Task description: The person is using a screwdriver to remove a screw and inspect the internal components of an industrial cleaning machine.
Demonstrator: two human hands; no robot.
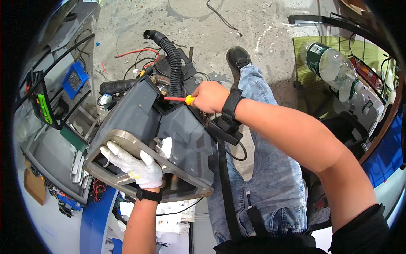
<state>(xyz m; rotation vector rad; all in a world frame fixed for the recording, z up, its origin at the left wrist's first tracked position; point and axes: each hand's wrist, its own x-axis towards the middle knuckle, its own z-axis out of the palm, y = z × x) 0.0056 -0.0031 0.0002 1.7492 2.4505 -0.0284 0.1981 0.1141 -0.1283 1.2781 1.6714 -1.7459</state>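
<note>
A large grey plastic machine housing point(131, 101) stands tilted in front of me, with a worn metallic-looking frame point(203, 188) around its near end. My left hand point(137, 167), in a whitish glove, lies on that frame with its fingers stretched out and apart. My bare right hand point(210, 97) is closed around a screwdriver point(175, 99) with a yellow handle and a red shaft. The shaft points left across an opening in the housing; whether its tip touches anything I cannot tell. Just beyond rises a black corrugated hose point(173, 63).
Red and black wires point(135, 53) spread beyond the housing on the concrete floor point(127, 21). A blue tray of small parts point(76, 79) is at the left, near a grey cart point(53, 161). Large plastic bottles point(332, 63) stand at the right. My leg point(270, 169) is right of the housing.
</note>
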